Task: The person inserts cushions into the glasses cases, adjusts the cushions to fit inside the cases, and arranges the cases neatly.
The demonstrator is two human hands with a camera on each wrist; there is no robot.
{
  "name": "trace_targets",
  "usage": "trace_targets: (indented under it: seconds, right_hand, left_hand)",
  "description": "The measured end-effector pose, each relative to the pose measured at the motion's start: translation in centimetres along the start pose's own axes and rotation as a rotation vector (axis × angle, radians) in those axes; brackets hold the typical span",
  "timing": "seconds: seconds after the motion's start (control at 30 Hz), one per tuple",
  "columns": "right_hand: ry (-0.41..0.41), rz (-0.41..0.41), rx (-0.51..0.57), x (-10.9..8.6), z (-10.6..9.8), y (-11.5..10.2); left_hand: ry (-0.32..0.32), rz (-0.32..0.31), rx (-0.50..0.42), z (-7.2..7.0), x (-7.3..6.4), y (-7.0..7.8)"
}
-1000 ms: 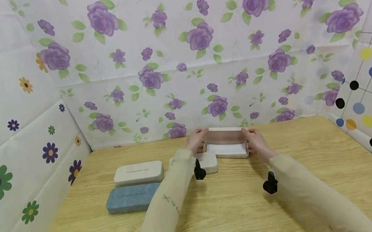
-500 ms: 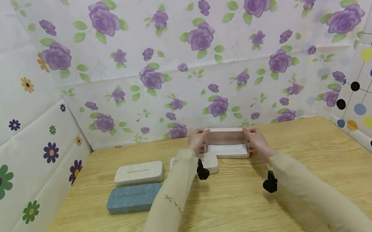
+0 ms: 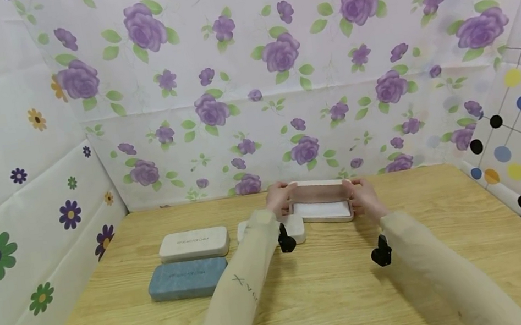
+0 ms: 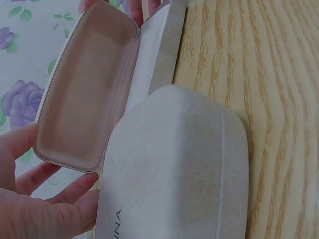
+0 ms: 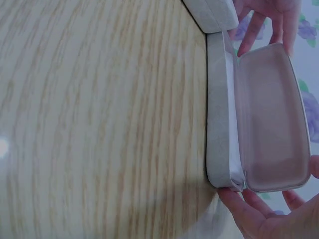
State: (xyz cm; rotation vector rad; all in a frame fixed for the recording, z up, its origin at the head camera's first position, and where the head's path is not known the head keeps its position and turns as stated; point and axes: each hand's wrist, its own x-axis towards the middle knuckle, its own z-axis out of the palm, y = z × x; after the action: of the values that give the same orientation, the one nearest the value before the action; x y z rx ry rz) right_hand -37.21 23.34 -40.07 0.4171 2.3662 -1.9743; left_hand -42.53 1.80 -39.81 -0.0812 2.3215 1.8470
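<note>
Near the table's back edge lies a whitish glasses case (image 3: 321, 194) with its lid raised, its brownish-pink lining facing me and a white cloth or pad (image 3: 322, 210) in its base. My left hand (image 3: 278, 199) holds its left end, thumb on the lid's rim in the left wrist view. At the other end, my right hand (image 3: 364, 198) grips it, with the thumb by the lid (image 5: 274, 124) and fingers against the base (image 5: 220, 114). A closed whitish case (image 3: 295, 228) sits in front of its left end, partly hidden by my left sleeve.
Another closed whitish case (image 3: 194, 244) and a blue case (image 3: 188, 278) lie to the left on the wooden table (image 3: 339, 296). Flowered cloth (image 3: 251, 97) hangs right behind the table, and patterned walls close in both sides.
Both hands and the open case have shifted slightly to the right. The lid stays raised, and the other cases have not moved.
</note>
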Motion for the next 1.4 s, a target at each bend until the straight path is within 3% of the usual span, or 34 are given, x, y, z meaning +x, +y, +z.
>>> trace_targets:
  seconds: [0.07,0.3,0.43,0.53,0.67,0.9,1.17,1.23,1.27,1.33,1.4]
  right_hand:
    - [-0.033,-0.001,0.002,0.5,-0.4,0.2]
    - [-0.096,-0.007,0.047,5.3,-2.1,3.0]
    - [-0.073,0.009,0.013,3.6,-2.0,1.9]
    - [-0.055,0.030,0.020,1.5,-2.1,0.8]
    - [-0.068,0.054,0.049,0.2,-2.8,0.1]
    - [-0.069,0.048,0.034,0.2,-4.3,0.3]
    - [-0.133,-0.011,0.044,1.4,-6.1,1.7]
    - [-0.130,-0.007,0.042,1.2,-6.0,1.6]
    - [-0.128,-0.004,0.039,1.0,-6.0,1.5]
    - [-0.119,0.020,0.015,-0.2,-5.6,0.6]
    - [-0.120,0.026,0.008,-0.2,-5.7,0.5]
  left_hand:
    - [-0.010,0.004,0.007,0.0,0.0,0.1]
    - [-0.010,-0.014,-0.003,0.3,-0.4,0.3]
    - [-0.015,-0.014,-0.016,0.7,-0.5,0.3]
    - [-0.024,-0.002,0.000,1.3,-0.6,0.4]
    - [-0.047,0.007,0.011,2.0,-0.6,0.5]
    - [-0.068,0.030,0.025,3.4,-0.9,1.1]
    - [-0.036,0.028,0.025,4.6,-1.0,1.1]
    - [-0.024,0.036,0.024,4.7,-1.0,1.1]
    - [-0.018,0.086,0.003,5.1,0.2,0.0]
    - [-0.008,0.085,-0.011,5.3,0.2,-0.1]
    - [0.001,0.091,-0.021,5.4,0.1,-0.2]
